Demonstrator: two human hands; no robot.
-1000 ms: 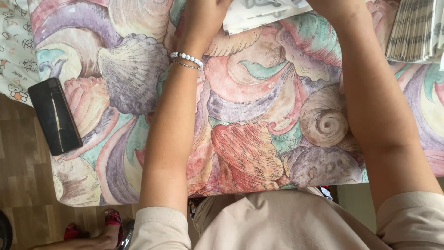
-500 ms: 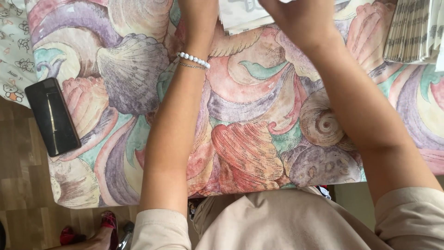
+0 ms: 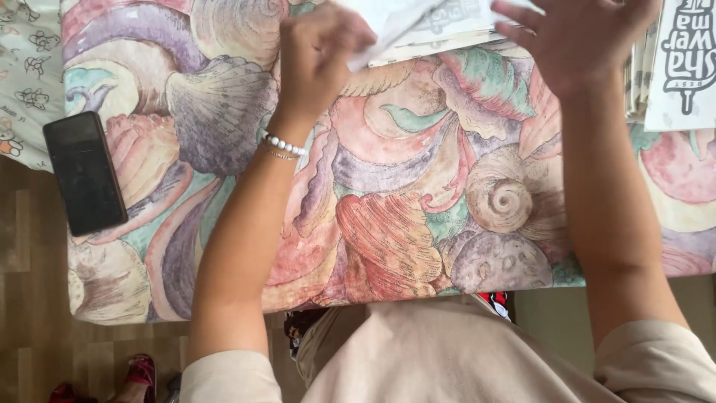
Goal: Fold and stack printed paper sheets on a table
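1. Head view is showing the left hand (image 3: 317,56) now lower in frame than before, its fingers pinching a white printed sheet (image 3: 418,26); the right hand (image 3: 578,41) is hovering, fingers spread wide.
2. The counter (image 3: 418,194), covered in shell-patterned cloth, is carrying a black phone (image 3: 83,173) near its left edge.
3. A paper stack (image 3: 675,63) is lying at the right; wooden floor (image 3: 30,298) is showing left.

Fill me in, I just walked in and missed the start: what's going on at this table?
A person seated at a table with a seashell-patterned cloth is handling white printed paper sheets at its far edge. The left hand grips a sheet; the right hand hovers open over the sheets. A stack of more printed paper lies to the right, and a black phone lies to the left.
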